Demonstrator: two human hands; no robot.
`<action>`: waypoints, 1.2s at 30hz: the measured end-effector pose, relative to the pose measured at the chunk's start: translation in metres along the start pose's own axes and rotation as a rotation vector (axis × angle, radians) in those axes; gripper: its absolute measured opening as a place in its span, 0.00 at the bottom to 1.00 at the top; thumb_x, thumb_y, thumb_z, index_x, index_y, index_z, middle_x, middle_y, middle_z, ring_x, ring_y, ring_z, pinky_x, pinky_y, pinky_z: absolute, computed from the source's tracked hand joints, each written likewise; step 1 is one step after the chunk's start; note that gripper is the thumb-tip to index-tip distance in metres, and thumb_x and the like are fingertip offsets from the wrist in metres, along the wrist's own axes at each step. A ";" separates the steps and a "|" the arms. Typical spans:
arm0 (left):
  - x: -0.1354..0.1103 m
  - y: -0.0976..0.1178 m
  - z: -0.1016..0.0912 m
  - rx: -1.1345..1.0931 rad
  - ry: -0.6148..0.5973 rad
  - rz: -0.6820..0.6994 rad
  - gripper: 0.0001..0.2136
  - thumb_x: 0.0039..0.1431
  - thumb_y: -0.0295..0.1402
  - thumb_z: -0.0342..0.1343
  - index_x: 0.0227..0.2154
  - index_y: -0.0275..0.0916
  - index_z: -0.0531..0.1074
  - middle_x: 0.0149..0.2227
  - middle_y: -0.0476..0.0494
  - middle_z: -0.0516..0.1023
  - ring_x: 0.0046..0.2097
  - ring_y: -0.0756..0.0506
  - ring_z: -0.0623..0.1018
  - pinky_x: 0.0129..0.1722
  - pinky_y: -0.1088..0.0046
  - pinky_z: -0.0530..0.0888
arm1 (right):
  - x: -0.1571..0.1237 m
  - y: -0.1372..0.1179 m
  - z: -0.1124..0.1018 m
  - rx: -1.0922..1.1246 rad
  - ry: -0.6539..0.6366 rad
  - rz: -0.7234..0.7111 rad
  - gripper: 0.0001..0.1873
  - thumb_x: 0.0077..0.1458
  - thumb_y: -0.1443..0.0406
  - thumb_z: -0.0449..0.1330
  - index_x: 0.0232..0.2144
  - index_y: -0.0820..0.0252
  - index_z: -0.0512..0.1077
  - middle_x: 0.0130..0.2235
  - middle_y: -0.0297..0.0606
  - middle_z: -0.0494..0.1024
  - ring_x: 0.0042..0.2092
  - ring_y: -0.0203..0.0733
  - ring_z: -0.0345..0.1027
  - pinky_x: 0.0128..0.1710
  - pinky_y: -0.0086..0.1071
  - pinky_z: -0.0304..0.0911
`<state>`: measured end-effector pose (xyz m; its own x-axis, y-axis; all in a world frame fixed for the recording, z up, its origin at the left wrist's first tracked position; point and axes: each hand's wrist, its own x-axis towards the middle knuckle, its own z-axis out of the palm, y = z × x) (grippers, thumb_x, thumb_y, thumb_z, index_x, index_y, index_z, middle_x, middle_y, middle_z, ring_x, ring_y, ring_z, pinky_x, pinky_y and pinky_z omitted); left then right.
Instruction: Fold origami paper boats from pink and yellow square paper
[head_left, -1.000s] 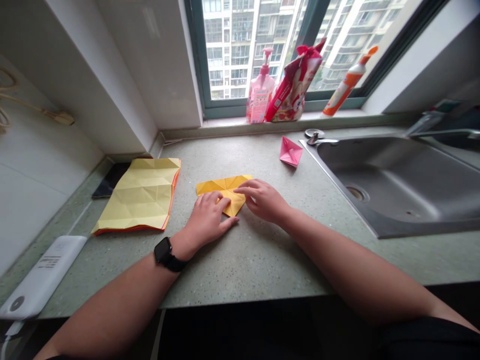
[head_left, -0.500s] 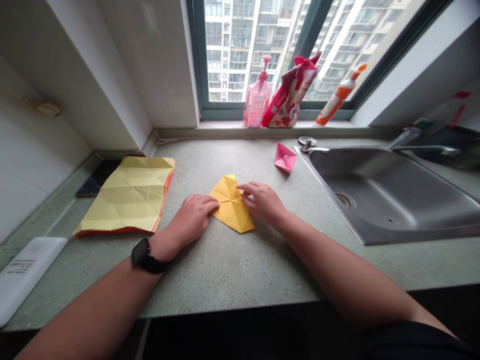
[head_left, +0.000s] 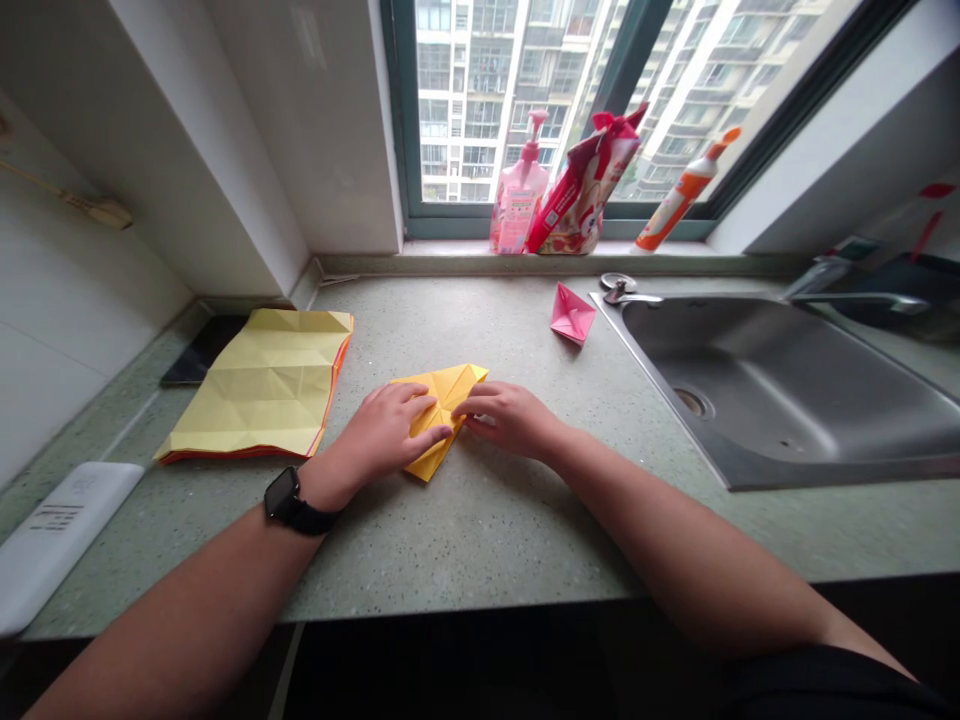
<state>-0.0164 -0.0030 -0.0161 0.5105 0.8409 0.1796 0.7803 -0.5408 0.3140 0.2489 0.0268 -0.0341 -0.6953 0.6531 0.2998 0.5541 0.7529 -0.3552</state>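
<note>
A folded piece of yellow origami paper [head_left: 444, 385] lies on the counter between my hands, its creases meeting near the middle. My left hand [head_left: 386, 428] rests over its left side, fingers stretched out and thumb apart, pressing on the sheet. At the right edge, my right hand [head_left: 514, 418] has its fingertips and thumb closed on the paper near the centre creases. Part of the paper is hidden under the left fingers. A pink folded paper piece [head_left: 572, 315] sits farther back to the right, touched by neither hand.
Creased pale-yellow sheets [head_left: 262, 385] are stacked at left, partly over a dark flat object [head_left: 196, 352]. A white slab-like device [head_left: 64, 535] lies nearer. To the right is a steel sink [head_left: 780, 380]. A pump bottle [head_left: 517, 205], red bag [head_left: 589, 190] and orange-white bottle [head_left: 679, 203] line the windowsill.
The yellow paper has turned, its lower point now farther left. My left hand has slid over it with fingers spread wider. My right hand has moved slightly left and down.
</note>
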 end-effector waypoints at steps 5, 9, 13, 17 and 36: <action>-0.001 0.005 0.001 -0.059 -0.082 0.056 0.27 0.68 0.57 0.63 0.58 0.42 0.80 0.65 0.33 0.78 0.68 0.29 0.74 0.71 0.46 0.69 | 0.001 -0.002 -0.003 -0.082 0.070 0.001 0.10 0.69 0.67 0.64 0.45 0.49 0.85 0.43 0.38 0.83 0.44 0.44 0.75 0.47 0.38 0.68; -0.003 0.008 -0.003 -0.129 -0.132 0.145 0.22 0.69 0.45 0.64 0.61 0.43 0.78 0.67 0.34 0.77 0.68 0.32 0.74 0.72 0.48 0.69 | 0.002 -0.004 -0.007 -0.177 0.130 0.046 0.10 0.69 0.67 0.65 0.45 0.47 0.86 0.47 0.40 0.81 0.49 0.48 0.72 0.53 0.44 0.67; -0.004 0.011 -0.007 -0.169 -0.183 0.205 0.23 0.70 0.37 0.59 0.65 0.42 0.76 0.70 0.35 0.74 0.71 0.34 0.72 0.74 0.51 0.68 | 0.000 -0.004 -0.011 -0.231 0.179 0.070 0.09 0.66 0.66 0.69 0.45 0.46 0.86 0.52 0.42 0.81 0.54 0.53 0.71 0.57 0.48 0.65; -0.004 0.009 -0.008 -0.209 -0.203 0.205 0.22 0.71 0.30 0.52 0.64 0.43 0.78 0.71 0.38 0.74 0.72 0.37 0.72 0.75 0.53 0.68 | 0.000 -0.002 -0.012 -0.189 0.149 0.061 0.05 0.66 0.65 0.69 0.42 0.48 0.85 0.53 0.41 0.82 0.54 0.52 0.72 0.59 0.49 0.63; -0.006 -0.008 -0.009 -0.117 -0.002 0.095 0.22 0.68 0.24 0.55 0.61 0.44 0.79 0.57 0.39 0.85 0.56 0.38 0.84 0.61 0.54 0.80 | -0.001 -0.004 -0.010 -0.154 -0.024 0.187 0.13 0.69 0.66 0.63 0.53 0.50 0.81 0.49 0.40 0.86 0.46 0.47 0.80 0.44 0.37 0.69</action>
<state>-0.0292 -0.0034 -0.0109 0.5808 0.7859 0.2122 0.6808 -0.6118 0.4026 0.2524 0.0238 -0.0238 -0.5839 0.7814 0.2200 0.7358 0.6239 -0.2632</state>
